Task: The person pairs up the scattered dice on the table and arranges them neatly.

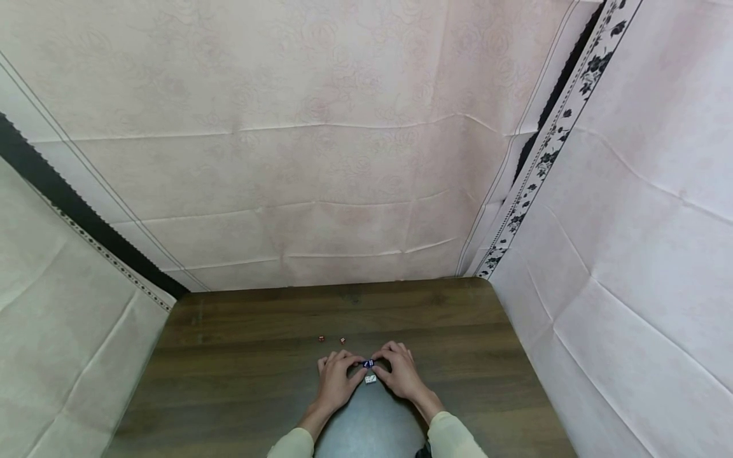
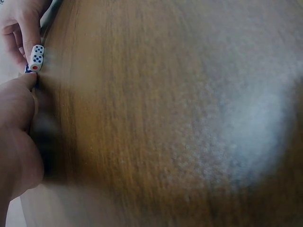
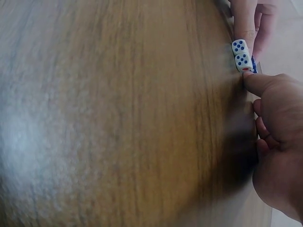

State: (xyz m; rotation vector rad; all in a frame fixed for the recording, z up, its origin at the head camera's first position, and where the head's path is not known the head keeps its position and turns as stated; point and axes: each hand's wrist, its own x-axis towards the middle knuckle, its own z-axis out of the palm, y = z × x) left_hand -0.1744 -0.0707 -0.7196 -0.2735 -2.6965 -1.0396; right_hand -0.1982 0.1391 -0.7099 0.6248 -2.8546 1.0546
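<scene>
In the head view, a short row of blue dice lies between the fingertips of both hands. My left hand pinches its left end with thumb and index finger. At the right end my right hand does the same. Just nearer the body sit two white dice side by side, with blue pips on top and a red pip on one end. Both wrist views show these white dice close by the thumb tips; whether the thumbs touch them I cannot tell. Behind them the blue dice are mostly hidden.
Two small red dice, a left one and a right one, lie apart beyond the left hand. The wooden table is bordered by pale cloth at the back and sides. Bright glare covers its near part.
</scene>
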